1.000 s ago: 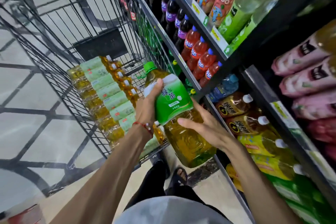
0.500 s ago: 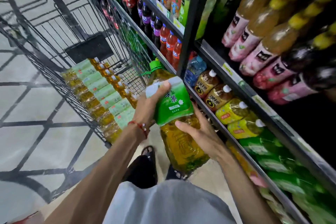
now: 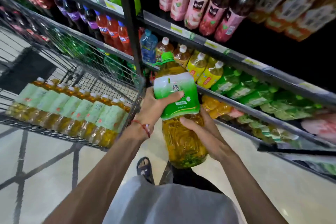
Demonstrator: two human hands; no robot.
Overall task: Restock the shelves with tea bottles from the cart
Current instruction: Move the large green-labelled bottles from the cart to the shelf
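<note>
A large green tea bottle [image 3: 179,138] with a green cap, a green-white label and amber liquid is held upright-tilted in front of me. My left hand [image 3: 154,105] grips it round the label, thumb across the front. My right hand [image 3: 205,132] cups its lower body from the right, fingers curled round it. The wire cart [image 3: 87,71] stands to the left with a row of several smaller tea bottles [image 3: 72,112] lying in it. The shelves [image 3: 227,100] are on the right, with green-labelled bottles [image 3: 251,92] lying on the lower tier.
Yellow-labelled and brown tea bottles [image 3: 201,69] stand behind the held bottle's cap. Pink-labelled bottles [image 3: 209,11] fill the shelf above, red and purple sodas [image 3: 107,25] the bay to the left. A black upright post [image 3: 130,23] divides the bays. My sandalled foot [image 3: 144,168] is on the pale floor.
I have turned right toward the shelves, so the cart has slid left in view. The bottle has stayed in both hands and is now in front of the lower shelf.
</note>
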